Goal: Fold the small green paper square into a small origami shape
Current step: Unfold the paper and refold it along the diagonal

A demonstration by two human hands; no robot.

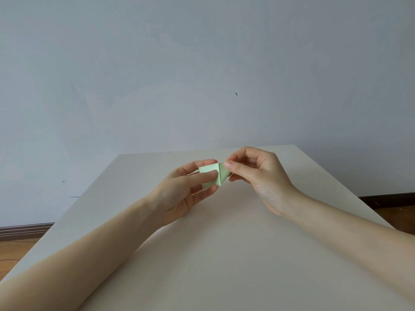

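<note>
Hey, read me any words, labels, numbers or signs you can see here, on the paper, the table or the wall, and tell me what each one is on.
None: no text can be read in this view.
Green paper, held above the table by the left hand and right hand: plain, no print.
Table: bare surface, no label.
Wall: only small dark scuffs, no writing.

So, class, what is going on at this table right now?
A person is folding a small pale green paper square, holding it in the air above a plain white table. The left hand pinches the paper's left part between thumb and fingers, while the right hand grips its right corner. The paper already shows creases and a folded flap, so the shape is partly made but not finished.
</note>
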